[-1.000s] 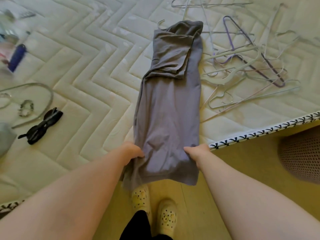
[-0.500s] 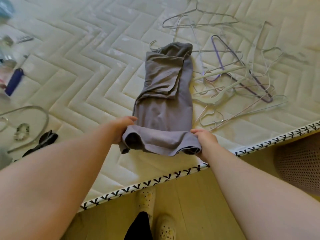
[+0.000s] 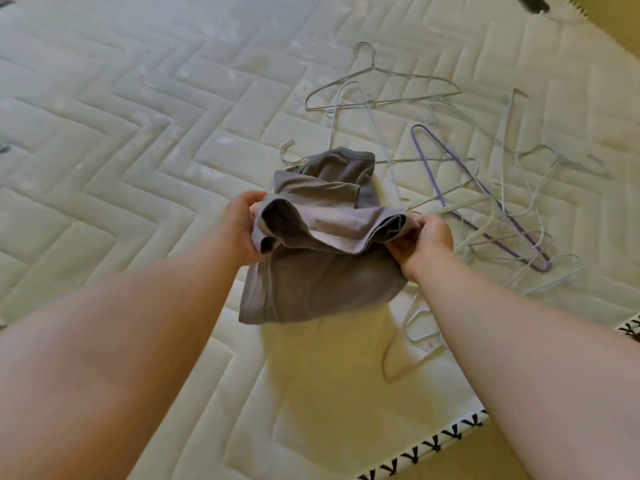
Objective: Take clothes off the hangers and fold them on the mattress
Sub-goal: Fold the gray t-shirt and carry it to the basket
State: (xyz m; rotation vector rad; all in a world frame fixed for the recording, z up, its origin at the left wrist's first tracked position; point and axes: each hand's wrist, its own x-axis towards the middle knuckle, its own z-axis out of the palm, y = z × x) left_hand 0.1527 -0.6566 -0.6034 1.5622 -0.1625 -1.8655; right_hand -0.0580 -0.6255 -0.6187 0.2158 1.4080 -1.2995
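Left hand (image 3: 242, 230) and right hand (image 3: 426, 241) each grip an end of the grey top's (image 3: 311, 278) lifted edge, fingers curled round the cloth, probably to double it over toward the collar. The top lies mid-frame on the mattress (image 3: 138, 133), with bare hangers (image 3: 450, 160) heaped just right of it

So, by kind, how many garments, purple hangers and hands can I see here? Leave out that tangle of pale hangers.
grey garment: 1
purple hanger: 1
hands: 2, the left hand and the right hand, both gripping the garment
Total: 4
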